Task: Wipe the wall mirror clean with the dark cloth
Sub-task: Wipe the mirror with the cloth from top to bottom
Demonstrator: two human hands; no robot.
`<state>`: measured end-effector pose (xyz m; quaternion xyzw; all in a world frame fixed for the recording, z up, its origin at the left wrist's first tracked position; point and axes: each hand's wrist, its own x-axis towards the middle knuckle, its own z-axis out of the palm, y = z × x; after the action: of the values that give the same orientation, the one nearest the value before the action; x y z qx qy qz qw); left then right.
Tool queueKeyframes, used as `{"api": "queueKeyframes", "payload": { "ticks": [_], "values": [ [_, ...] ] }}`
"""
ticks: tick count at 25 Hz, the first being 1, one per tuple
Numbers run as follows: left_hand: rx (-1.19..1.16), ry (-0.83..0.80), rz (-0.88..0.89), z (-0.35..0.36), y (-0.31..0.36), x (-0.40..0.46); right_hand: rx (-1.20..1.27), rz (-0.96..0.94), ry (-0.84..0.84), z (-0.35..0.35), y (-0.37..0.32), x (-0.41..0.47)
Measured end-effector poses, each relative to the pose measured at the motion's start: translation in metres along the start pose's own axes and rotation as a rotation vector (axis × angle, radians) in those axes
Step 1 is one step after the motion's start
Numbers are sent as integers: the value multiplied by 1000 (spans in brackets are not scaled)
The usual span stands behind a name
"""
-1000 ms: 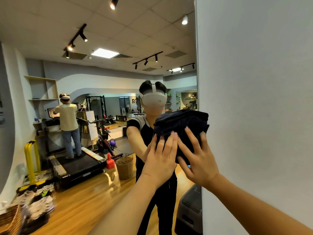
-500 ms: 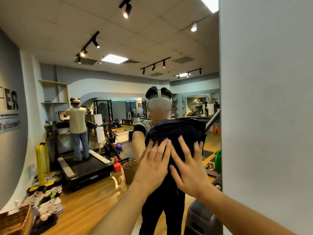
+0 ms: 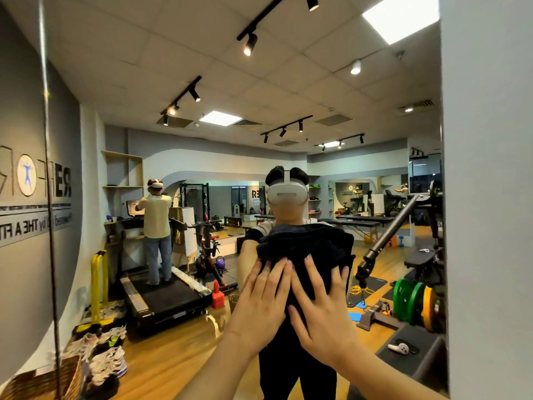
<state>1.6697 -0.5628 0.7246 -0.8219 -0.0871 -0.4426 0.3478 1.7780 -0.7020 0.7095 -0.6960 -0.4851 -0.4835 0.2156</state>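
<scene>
Two hands are pressing the cloth [image 3: 305, 246] flat against the mirror [image 3: 202, 284]. The left hand [image 3: 264, 298] and right hand [image 3: 320, 307] are lying side by side, almost touching, with fingers straight and spread over the cloth's lower half; neither is curling round it. The cloth is sitting bunched at chest height, near the middle of the glass and left of the mirror's right edge, where the white wall [image 3: 490, 197] is beginning. Behind it the glass is reflecting the person in a headset, and further back a treadmill [image 3: 164, 298] with someone standing on it. Judging progress is hard: no streaks, smears or wet patches are showing anywhere on the glass, so how much is already clean cannot be told. The wipe seems to be underway, with the wide left stretch and upper area likely remaining.
</scene>
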Motion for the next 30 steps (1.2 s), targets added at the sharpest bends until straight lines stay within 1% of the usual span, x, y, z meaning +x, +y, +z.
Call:
{"api": "queueKeyframes", "payload": {
  "ticks": [4, 9, 14, 18, 21, 25, 30],
  "values": [
    [8, -73, -18, 6, -39, -28, -28, -5, -33, 15, -42, 13],
    [15, -30, -25, 8, -90, -62, -27, -13, -54, 35, -98, 32],
    [47, -67, -49, 18, -149, -104, 6, -26, -87, 55, -163, 56],
    [72, -65, -45, 16, -201, -133, 52, 18, -103, 74, -220, 74],
    [89, -55, -54, 14, -239, -152, 64, 30, -101, 86, -262, 91],
    [87, -24, -93, 13, -283, -182, 73, 0, -89, 102, -312, 110],
    [109, -64, -86, 18, -333, -211, 52, 14, -77, 116, -364, 127]
  ]
}}
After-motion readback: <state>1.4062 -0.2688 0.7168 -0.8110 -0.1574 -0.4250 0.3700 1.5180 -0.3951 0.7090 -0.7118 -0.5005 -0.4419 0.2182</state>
